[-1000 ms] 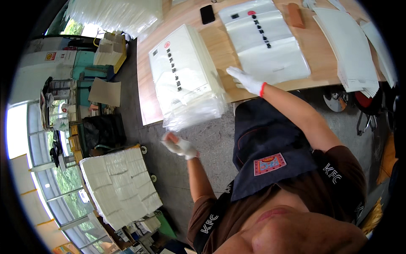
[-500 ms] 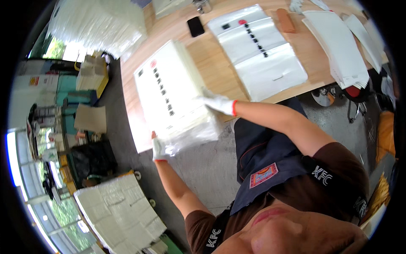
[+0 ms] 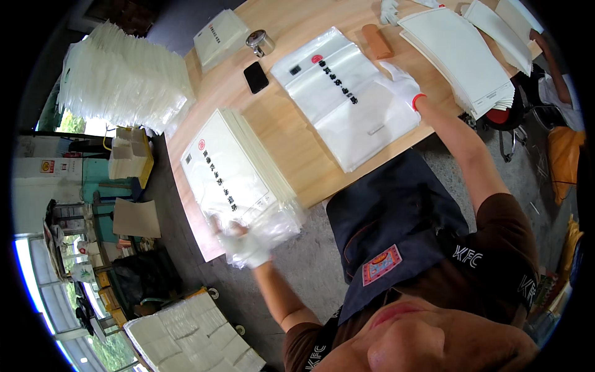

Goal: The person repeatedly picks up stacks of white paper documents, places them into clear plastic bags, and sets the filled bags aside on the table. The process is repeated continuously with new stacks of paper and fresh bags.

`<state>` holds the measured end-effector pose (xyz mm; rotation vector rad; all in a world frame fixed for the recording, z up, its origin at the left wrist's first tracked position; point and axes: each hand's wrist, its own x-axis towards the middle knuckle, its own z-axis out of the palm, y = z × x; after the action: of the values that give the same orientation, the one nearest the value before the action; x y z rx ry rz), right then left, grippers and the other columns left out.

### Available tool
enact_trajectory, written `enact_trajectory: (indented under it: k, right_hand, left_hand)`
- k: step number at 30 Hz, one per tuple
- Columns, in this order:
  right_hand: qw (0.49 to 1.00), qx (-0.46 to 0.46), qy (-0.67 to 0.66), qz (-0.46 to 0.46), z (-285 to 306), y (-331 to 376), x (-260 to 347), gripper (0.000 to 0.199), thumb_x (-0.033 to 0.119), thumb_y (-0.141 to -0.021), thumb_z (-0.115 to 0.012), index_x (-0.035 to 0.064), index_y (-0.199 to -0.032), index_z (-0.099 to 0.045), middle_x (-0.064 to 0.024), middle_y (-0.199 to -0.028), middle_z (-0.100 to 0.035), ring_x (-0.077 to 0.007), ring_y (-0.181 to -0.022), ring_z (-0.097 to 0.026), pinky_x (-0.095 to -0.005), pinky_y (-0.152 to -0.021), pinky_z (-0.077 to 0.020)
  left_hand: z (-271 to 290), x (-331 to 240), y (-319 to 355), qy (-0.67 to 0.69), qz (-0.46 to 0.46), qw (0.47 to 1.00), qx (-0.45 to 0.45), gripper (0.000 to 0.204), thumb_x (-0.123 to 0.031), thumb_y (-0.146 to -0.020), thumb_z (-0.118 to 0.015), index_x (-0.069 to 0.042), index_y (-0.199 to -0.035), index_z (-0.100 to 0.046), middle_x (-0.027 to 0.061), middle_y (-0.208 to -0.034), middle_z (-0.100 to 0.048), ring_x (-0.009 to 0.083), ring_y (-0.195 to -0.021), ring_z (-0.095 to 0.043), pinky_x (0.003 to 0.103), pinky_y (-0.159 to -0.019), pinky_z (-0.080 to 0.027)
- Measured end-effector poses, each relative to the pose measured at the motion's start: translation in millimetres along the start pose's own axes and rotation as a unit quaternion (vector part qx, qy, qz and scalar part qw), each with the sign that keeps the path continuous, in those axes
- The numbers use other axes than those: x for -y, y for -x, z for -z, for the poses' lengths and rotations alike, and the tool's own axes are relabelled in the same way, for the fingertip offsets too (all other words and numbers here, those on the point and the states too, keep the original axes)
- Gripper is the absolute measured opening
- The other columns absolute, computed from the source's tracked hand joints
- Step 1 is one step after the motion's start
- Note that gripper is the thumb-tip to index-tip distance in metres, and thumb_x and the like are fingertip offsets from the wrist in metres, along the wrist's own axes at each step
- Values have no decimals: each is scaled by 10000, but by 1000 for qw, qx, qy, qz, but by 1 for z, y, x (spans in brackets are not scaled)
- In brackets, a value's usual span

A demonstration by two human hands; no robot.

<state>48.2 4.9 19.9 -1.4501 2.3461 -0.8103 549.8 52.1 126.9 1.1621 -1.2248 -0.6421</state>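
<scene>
My left hand (image 3: 245, 243), in a white glove, grips the near plastic edge of a stack of bagged white sheets (image 3: 232, 168) lying at the left end of the wooden table (image 3: 282, 130). My right hand (image 3: 400, 82), also gloved, reaches out flat between a clear plastic bag with printed marks (image 3: 344, 102) in the table's middle and a pile of white paper sheets (image 3: 458, 53) to the right. It holds nothing.
A black phone (image 3: 256, 77), a small metal tin (image 3: 260, 42) and a brown block (image 3: 377, 41) lie on the far side of the table. A tall heap of clear bags (image 3: 121, 77) stands at the left. More bagged stacks (image 3: 186, 338) rest on the floor.
The bagged stack has been set down on the table's left end. My right hand left it and swung right toward the paper pile. My left hand stays at its near edge.
</scene>
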Motion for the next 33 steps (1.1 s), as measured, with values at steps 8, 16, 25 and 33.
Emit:
enact_trajectory:
  k: [8, 16, 25, 33]
  right_hand:
    - [989, 85, 101, 64, -63, -9, 7, 670, 605, -770, -569, 238, -1326, -493, -114, -1445, -382, -303, -1337, -343, -435, -1094, -260]
    - [990, 73, -5, 119, -58, 6, 15, 665, 540, -722, -653, 216, -1288, -525, -128, -1352, -463, -337, -1283, -394, -442, -1076, -286]
    - [974, -8, -111, 199, 201, 38, -31, 610, 471, -890, -566, 112, -1365, -436, -172, -1413, -400, -324, -1330, -342, -408, -1107, -277]
    - [969, 83, 8, -233, 277, -13, -277, 1017, 642, -757, -608, 44, -1479, -214, -188, -1434, -398, -288, -1332, -374, -338, -1105, -272]
  left_hand:
    - [-190, 112, 73, -389, -174, 828, 364, 609, -340, -843, -613, -140, -1386, -423, 216, -1461, -322, 471, -1344, -243, 478, -1111, -238]
    - [-169, 119, 88, -434, -161, 790, 402, 642, -367, -867, -585, -99, -1414, -382, 217, -1462, -313, 393, -1374, -243, 463, -1126, -206]
    - [-337, 17, 111, 74, 195, 862, 463, 480, -314, -930, -570, -95, -1335, -435, 123, -1309, -514, 273, -1112, -540, 354, -939, -439]
    - [-560, 115, 201, 348, 485, 600, 533, 481, -405, -963, -482, -13, -1241, -513, 83, -1152, -602, 215, -1046, -567, 357, -878, -472]
